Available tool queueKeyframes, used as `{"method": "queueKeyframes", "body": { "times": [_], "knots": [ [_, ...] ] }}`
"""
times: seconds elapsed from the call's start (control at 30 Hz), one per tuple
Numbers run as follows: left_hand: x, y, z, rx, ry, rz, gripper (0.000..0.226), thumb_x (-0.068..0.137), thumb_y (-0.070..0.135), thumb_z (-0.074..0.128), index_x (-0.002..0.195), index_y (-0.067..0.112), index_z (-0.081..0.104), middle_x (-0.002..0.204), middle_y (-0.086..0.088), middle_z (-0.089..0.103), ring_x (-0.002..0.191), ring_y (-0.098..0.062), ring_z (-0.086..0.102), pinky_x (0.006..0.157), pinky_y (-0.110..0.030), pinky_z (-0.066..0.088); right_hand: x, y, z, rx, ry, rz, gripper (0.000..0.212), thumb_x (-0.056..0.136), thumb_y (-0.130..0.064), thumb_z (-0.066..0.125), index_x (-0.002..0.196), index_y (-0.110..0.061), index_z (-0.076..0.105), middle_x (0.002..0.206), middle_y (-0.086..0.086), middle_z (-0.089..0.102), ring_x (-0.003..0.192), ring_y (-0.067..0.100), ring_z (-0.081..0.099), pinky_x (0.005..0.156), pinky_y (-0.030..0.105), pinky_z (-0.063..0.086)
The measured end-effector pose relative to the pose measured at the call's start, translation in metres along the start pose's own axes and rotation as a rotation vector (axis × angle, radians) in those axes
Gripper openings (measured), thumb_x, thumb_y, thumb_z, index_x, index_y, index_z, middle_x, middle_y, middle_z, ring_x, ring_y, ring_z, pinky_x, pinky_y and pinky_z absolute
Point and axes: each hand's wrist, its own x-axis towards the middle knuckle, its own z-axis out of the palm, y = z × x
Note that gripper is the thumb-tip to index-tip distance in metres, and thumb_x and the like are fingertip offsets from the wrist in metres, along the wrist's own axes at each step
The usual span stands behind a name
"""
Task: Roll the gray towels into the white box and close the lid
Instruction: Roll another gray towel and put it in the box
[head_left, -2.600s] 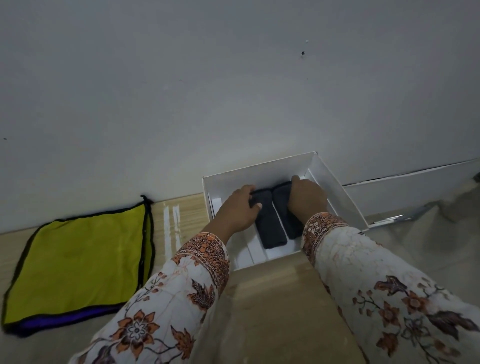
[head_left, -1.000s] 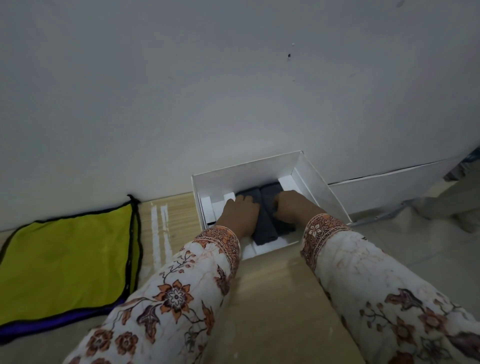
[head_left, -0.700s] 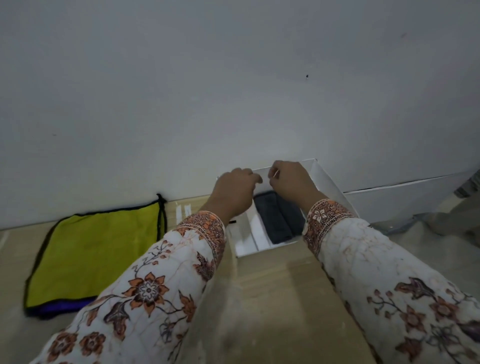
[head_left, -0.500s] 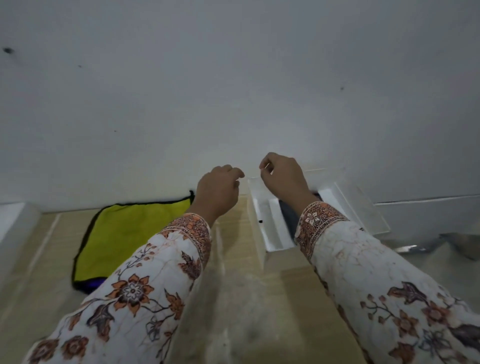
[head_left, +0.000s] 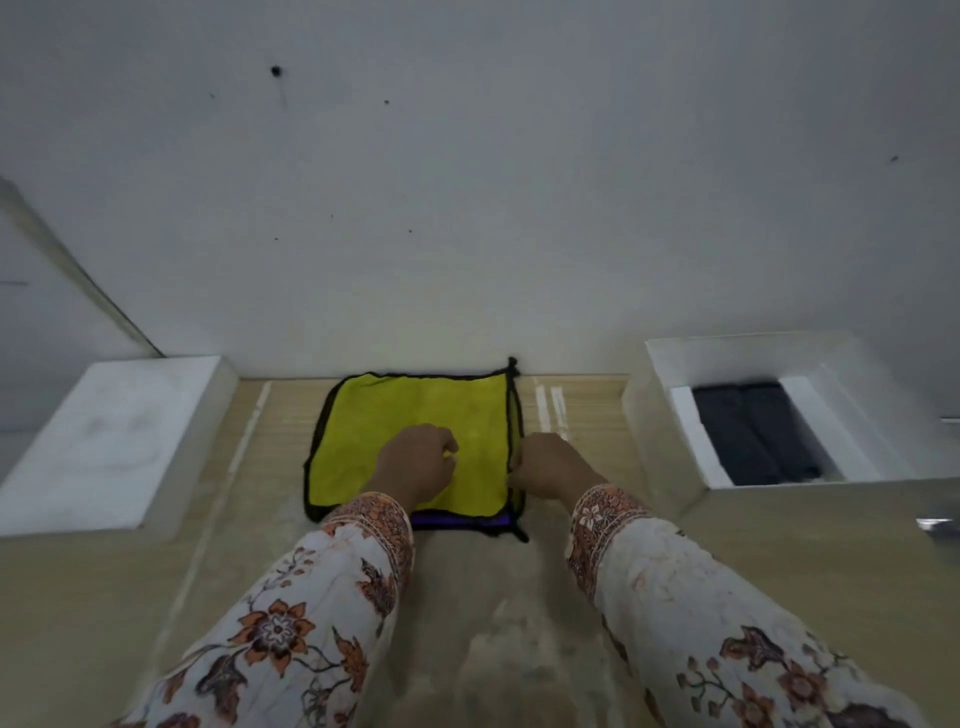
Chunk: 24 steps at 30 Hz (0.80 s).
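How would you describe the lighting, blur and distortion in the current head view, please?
Head view: dim, flat light with a grey cast; soft shadow in front of the sleeves. Motion blur smears the white lid at left and the white box at right, while the yellow cloth and both hands stay fairly sharp. Wide-angle distortion splays the box and lid outward; pale glare streaks the table.

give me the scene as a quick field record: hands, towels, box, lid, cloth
left hand: fingers curled, over the yellow cloth with black trim
right hand: at the cloth's right edge; grip unclear
rolled gray towels: two, side by side inside the open white box
white lid: flat on the wooden table, far left, off the box
task state: towels packed, lid not yet on
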Motion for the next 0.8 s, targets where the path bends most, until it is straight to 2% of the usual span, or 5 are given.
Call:
{"method": "queueKeyframes", "body": {
  "times": [0.2, 0.37, 0.47, 0.6, 0.8],
  "knots": [
    [-0.007, -0.034, 0.031, 0.096, -0.225, 0.089, 0.049, 0.090, 0.035, 0.060, 0.136, 0.022, 0.047, 0.143, -0.008, 0.034, 0.128, -0.030, 0.040, 0.100, -0.045, 0.044, 0.007, -0.013, 0.056, 0.257, 0.184, 0.227, 0.043, 0.083, -0.027, 0.068, 0.057, -0.015, 0.035, 0.058, 0.001, 0.038, 0.051, 0.015, 0.040, 0.044, 0.026, 0.026],
    [-0.010, -0.049, 0.043, 0.163, -0.213, 0.184, 0.058, 0.090, 0.040, 0.059, 0.141, 0.022, 0.038, 0.147, -0.008, 0.028, 0.132, -0.032, 0.030, 0.101, -0.044, 0.043, 0.017, -0.023, 0.062, 0.220, 0.231, 0.379, 0.013, 0.089, -0.017, 0.063, 0.085, -0.009, 0.053, 0.098, 0.012, 0.061, 0.090, 0.028, 0.060, 0.067, 0.030, 0.044],
    [-0.009, -0.054, 0.040, 0.172, -0.220, 0.227, 0.057, 0.090, 0.040, 0.059, 0.140, 0.023, 0.039, 0.146, -0.008, 0.029, 0.131, -0.031, 0.032, 0.098, -0.044, 0.044, 0.019, -0.028, 0.061, 0.221, 0.279, 0.398, 0.022, 0.088, -0.005, 0.049, 0.067, -0.010, 0.046, 0.095, 0.015, 0.061, 0.087, 0.029, 0.060, 0.071, 0.032, 0.047],
    [-0.007, -0.053, 0.036, 0.172, -0.248, 0.218, 0.062, 0.088, 0.044, 0.060, 0.141, 0.023, 0.038, 0.145, -0.008, 0.030, 0.131, -0.031, 0.033, 0.099, -0.045, 0.044, 0.017, -0.035, 0.054, 0.235, 0.359, 0.308, 0.005, 0.082, -0.010, 0.050, 0.084, -0.006, 0.053, 0.097, 0.014, 0.062, 0.093, 0.032, 0.059, 0.075, 0.036, 0.048],
    [-0.010, -0.034, 0.032, 0.042, -0.057, 0.177, 0.097, 0.076, 0.058, 0.066, 0.150, 0.018, 0.017, 0.148, -0.008, 0.030, 0.131, -0.031, 0.037, 0.098, -0.045, 0.045, 0.020, -0.051, 0.040, 0.843, 0.389, 0.255, 0.018, 0.081, -0.005, 0.060, 0.094, -0.016, 0.055, 0.091, 0.002, 0.056, 0.079, 0.017, 0.054, 0.060, 0.028, 0.043]
  ]
}}
